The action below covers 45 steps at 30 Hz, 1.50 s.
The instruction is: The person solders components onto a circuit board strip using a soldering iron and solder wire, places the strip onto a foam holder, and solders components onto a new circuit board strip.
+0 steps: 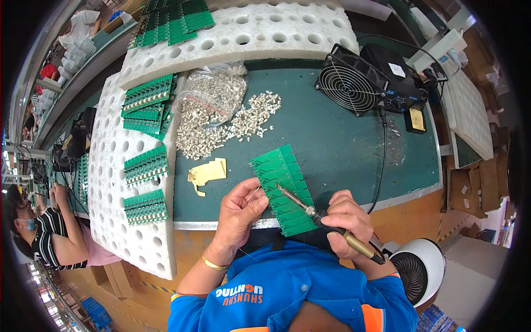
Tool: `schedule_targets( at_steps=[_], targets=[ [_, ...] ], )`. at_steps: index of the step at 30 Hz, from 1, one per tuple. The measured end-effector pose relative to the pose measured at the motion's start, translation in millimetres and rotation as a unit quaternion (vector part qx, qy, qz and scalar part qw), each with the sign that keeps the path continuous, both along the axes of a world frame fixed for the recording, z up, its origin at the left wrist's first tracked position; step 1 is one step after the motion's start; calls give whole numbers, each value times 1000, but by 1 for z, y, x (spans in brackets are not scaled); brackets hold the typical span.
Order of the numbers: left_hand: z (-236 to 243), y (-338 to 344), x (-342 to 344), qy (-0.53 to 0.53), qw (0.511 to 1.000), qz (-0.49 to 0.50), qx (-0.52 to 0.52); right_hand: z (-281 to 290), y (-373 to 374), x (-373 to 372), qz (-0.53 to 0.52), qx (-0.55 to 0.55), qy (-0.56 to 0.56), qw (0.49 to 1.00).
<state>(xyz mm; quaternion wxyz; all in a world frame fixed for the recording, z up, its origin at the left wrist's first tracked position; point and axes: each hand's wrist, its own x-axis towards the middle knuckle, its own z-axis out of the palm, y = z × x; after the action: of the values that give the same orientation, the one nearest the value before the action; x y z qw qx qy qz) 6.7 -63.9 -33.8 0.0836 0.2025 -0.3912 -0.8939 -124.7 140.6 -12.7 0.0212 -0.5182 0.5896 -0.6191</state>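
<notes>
My left hand [243, 206] pinches the left edge of a green circuit board panel [285, 166], along with a thin solder wire [253, 195]. The board lies at a slant over the bench's front edge, its track side up. My right hand [345, 220] grips a soldering iron [357, 243] with a gold-coloured handle. The iron's tip rests on or just over the board, close to my left thumb. A torn yellow paper [207, 172] lies to the board's left. Behind it is a heap of small metal parts [202, 138], partly in a clear bag [215, 86].
White foam trays [105, 166] with stacked boards [146, 205] are left and at the back. A square fan [347, 86], soldering station [398, 83] and cable stand back right on the green bench [287, 83]. A round fan [420, 268] is lower right; a co-worker [61, 238] sits left.
</notes>
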Motion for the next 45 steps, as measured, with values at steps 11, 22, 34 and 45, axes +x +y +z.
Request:
schedule_targets(
  at_steps=[11, 22, 34, 45],
  targets=[
    [1, 1, 0, -2, 1000, -6, 4, 5, -4, -1, 3, 11, 1, 1000],
    [0, 3, -1, -8, 1000, -3, -21, 0, -5, -2, 2, 33, 7, 999],
    [1, 4, -1, -19, 999, -4, -44, 1, -4, -3, -1, 44, 35, 998],
    [1, 5, -2, -19, 997, -5, -68, -2, -2, -4, 5, 42, 12, 999]
  ],
)
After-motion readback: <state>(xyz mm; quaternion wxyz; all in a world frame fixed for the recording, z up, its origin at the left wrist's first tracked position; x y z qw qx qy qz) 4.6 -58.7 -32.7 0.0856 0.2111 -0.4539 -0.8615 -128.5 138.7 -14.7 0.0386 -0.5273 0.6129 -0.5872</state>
